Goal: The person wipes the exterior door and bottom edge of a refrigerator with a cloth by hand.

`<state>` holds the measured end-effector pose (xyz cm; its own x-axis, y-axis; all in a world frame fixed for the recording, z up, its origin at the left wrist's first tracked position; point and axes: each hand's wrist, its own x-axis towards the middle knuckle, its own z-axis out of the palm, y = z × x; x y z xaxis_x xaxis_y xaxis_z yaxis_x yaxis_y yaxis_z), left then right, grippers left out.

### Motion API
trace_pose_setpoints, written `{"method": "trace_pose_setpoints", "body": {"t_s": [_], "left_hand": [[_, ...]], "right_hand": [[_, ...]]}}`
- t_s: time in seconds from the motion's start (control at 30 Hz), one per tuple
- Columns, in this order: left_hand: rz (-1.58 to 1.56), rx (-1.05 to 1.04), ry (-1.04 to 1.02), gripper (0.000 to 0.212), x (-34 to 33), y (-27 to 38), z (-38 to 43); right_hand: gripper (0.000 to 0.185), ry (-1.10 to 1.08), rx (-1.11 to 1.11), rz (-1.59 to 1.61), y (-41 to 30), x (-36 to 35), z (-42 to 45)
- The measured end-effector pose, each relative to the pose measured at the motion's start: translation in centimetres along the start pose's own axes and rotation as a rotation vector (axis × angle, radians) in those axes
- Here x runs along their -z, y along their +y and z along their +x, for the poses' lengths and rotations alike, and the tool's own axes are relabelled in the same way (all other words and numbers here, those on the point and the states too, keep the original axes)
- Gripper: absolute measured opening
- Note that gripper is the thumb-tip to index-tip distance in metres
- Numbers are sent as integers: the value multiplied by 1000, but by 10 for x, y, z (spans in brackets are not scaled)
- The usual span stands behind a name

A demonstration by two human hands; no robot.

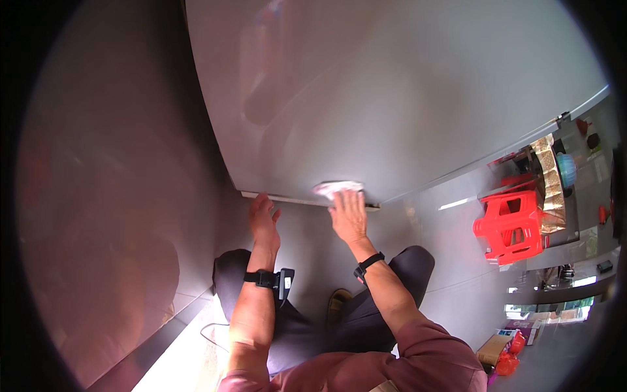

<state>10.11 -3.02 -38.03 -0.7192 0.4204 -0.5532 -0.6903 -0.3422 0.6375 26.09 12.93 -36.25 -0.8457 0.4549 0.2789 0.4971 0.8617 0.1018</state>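
Note:
A large glossy grey panel (pixel 392 98), which looks like an appliance door, rises in front of me. My right hand (pixel 349 215) presses a white cloth (pixel 338 188) against its lower part, fingers stretched out over the cloth. The cloth is blurred. At the panel's lower left corner is my left hand (pixel 263 223), with its thumb apart from the fingers and nothing seen in it. Its fingertips are by the pale bottom edge (pixel 299 200); whether they touch it I cannot tell.
A shiny dark surface (pixel 108 171) stands close on the left. On the right are a red plastic stool (pixel 512 228) and a gold-patterned cloth cover (pixel 551 186). Farther back lie a cardboard box (pixel 492 349) and red bags (pixel 508 363). A thin cable (pixel 203 333) curves near my left arm.

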Motion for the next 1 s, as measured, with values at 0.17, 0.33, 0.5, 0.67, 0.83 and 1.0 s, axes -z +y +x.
{"method": "trace_pose_setpoints", "body": {"t_s": [0.17,0.33,0.5,0.67,0.83,1.0], "left_hand": [[21,25,-52,35,-9,2,-7],[16,-29,-97,36,9,9,0],[78,-11,-43,32,-1,15,-4],[90,-6,-41,29,-8,18,-8],[94,-1,-26,27,-9,23,-12],[121,-7,-29,29,-10,27,-10]], "right_hand": [[59,244,-181,58,-4,13,5],[56,280,-29,158,-35,11,30],[53,182,87,229,-45,-18,13],[64,262,-355,363,-44,-26,2],[79,507,-818,416,-11,-27,18],[55,478,-1219,955,35,-29,24]]}}
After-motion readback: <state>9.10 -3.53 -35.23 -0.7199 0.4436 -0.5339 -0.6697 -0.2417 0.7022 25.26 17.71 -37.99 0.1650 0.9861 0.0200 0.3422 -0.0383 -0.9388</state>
